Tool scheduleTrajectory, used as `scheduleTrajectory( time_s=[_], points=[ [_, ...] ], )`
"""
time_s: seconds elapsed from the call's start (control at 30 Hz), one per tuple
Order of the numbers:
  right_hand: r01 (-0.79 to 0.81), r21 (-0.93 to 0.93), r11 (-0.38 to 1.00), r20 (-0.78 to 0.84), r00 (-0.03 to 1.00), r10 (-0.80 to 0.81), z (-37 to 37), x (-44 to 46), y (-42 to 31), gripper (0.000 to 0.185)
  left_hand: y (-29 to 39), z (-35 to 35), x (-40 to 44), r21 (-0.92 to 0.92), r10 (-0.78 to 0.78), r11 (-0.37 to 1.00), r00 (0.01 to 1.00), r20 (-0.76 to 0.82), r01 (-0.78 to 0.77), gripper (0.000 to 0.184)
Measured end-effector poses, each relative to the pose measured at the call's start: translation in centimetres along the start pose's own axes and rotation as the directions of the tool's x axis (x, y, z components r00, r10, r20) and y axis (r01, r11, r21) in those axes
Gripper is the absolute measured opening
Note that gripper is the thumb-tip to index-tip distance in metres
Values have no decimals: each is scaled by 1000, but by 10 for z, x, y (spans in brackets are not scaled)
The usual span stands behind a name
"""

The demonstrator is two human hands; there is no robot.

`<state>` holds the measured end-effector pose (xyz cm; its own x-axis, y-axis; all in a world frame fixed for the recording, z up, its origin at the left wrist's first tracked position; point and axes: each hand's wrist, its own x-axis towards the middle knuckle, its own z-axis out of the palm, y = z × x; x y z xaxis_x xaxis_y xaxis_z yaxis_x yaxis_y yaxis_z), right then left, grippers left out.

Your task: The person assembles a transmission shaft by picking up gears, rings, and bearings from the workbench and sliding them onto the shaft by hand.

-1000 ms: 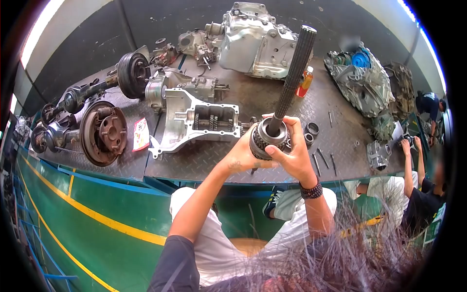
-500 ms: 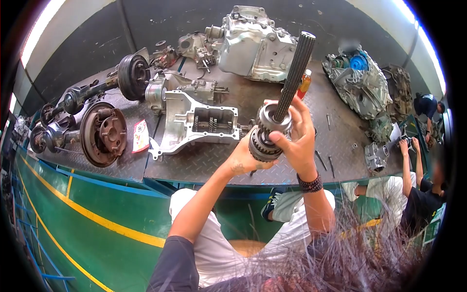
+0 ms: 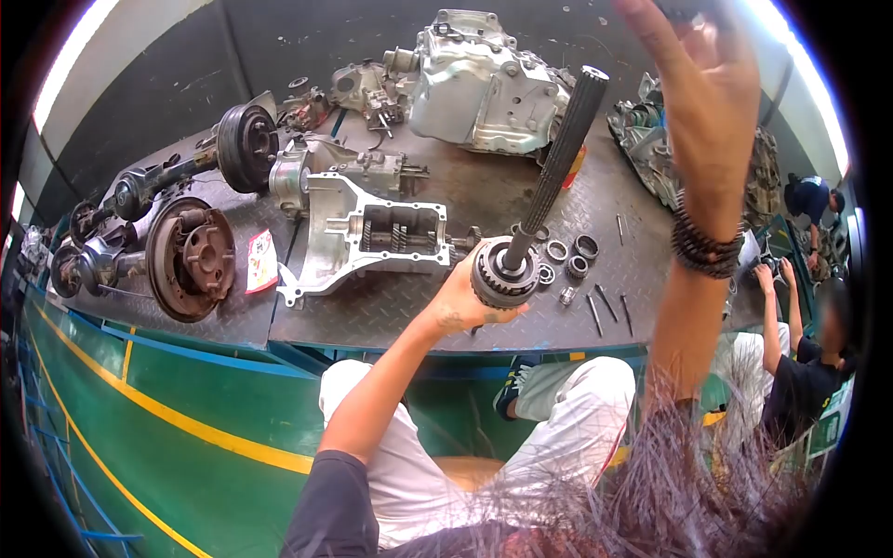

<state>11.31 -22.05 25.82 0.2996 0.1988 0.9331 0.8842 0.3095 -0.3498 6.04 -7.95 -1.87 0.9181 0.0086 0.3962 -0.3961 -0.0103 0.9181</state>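
My left hand [image 3: 465, 293] is wrapped around the toothed gear and bearing assembly [image 3: 505, 282] at the lower end of a long splined shaft [image 3: 565, 158]. The shaft stands up, leaning to the right. My right hand [image 3: 712, 102], with a beaded bracelet at the wrist, is raised high at the upper right, apart from the shaft. Its fingers are curled round a metal ring [image 3: 686, 15], mostly hidden and cut off by the frame's top. Loose bearings and rings [image 3: 556, 250] lie on the workbench [image 3: 372, 321] beside the gear.
An opened gearbox housing [image 3: 326, 223] with gears inside stands left of my hands. Behind are a large transmission case [image 3: 484, 88] and a bottle [image 3: 575, 167]. Brake drum axles [image 3: 200, 265] lie at left. Pins or bolts [image 3: 595, 314] lie at right, near a co-worker [image 3: 805, 372].
My right hand has left the shaft and moved up and right, taking the silver ring off it. Bearings on the bench are now uncovered. My left hand stays on the gear.
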Motion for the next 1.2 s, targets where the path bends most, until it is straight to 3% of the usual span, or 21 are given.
scheduleTrajectory(
  time_s=[0.1,0.17,0.23,0.27,0.37,0.43,0.6,0.7,0.73,0.83,0.87,0.97,1.1,1.2],
  points=[
    [-18,-235,972,320,943,95,-29,6,-22,69,-8,-2,0,14,22,1000,1000,3,-22,90],
    [0,-360,933,514,835,198,-52,14,-27,67,-7,-2,-1,7,19,1000,1000,3,-19,89],
    [76,-344,936,632,756,171,-72,26,1,66,-6,-1,0,6,21,1000,1000,4,-21,89],
    [45,-368,929,677,698,234,-78,29,-2,68,-7,0,0,8,20,1000,1000,6,-20,88],
    [22,-406,914,722,621,306,-72,30,-16,69,-9,0,1,61,25,998,1000,4,-26,86],
    [137,-481,866,744,585,321,-68,34,-26,75,-7,0,1,63,26,998,1000,7,-27,87],
    [342,-444,828,858,427,284,-52,47,-31,87,-8,-3,0,22,-4,1000,999,45,3,90],
    [129,-525,841,772,489,406,-54,45,-30,101,-3,-3,-2,-19,-46,999,996,71,48,91],
    [159,-516,842,792,462,398,-56,46,-25,106,-1,-3,-2,-25,-56,998,996,71,58,91],
    [-23,-492,870,774,447,449,-51,49,-24,97,-10,-4,0,109,38,993,999,32,-41,86],
    [81,-491,867,783,478,399,-51,51,-23,92,-13,-4,-1,61,16,998,1000,26,-18,87],
    [176,-517,837,783,492,380,-50,63,-20,88,-4,-4,-2,40,-6,999,1000,30,5,88],
    [242,-618,748,774,353,526,-22,71,-39,71,3,-2,-1,29,-36,999,999,29,35,91],
    [179,-505,844,828,374,417,-36,48,-4,90,3,-1,-1,27,-29,999,999,26,28,91]
  ],
)
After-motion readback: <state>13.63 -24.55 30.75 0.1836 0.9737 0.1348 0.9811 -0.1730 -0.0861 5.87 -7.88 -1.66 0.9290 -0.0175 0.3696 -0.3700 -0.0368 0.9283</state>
